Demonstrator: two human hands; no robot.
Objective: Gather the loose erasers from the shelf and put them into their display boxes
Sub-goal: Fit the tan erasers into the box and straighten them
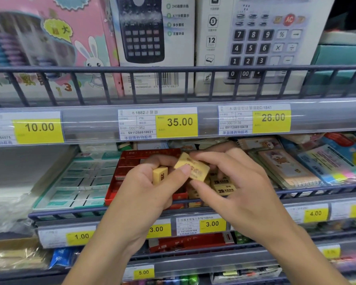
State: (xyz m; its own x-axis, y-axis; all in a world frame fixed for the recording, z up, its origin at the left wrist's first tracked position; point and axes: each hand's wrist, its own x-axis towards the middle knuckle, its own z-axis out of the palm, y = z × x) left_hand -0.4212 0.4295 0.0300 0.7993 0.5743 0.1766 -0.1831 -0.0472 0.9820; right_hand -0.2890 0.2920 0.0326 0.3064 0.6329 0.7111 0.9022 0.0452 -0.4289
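A red display box (121,173) stands on the middle shelf with several yellow 2B erasers (224,187) inside at its right. My left hand (146,192) grips one small yellow eraser (160,175) in its curled fingers, and its thumb touches a larger one. My right hand (234,188) pinches that larger yellow eraser (195,168), tilted, between fingers and thumb just above the box. Both hands hide much of the box's inside.
A green-and-white eraser box (80,182) sits left of the red one. Notebooks (286,167) and colourful packs (337,161) lie to the right. A wire rail (70,214) fronts the shelf. Calculator boxes (152,38) stand on the shelf above.
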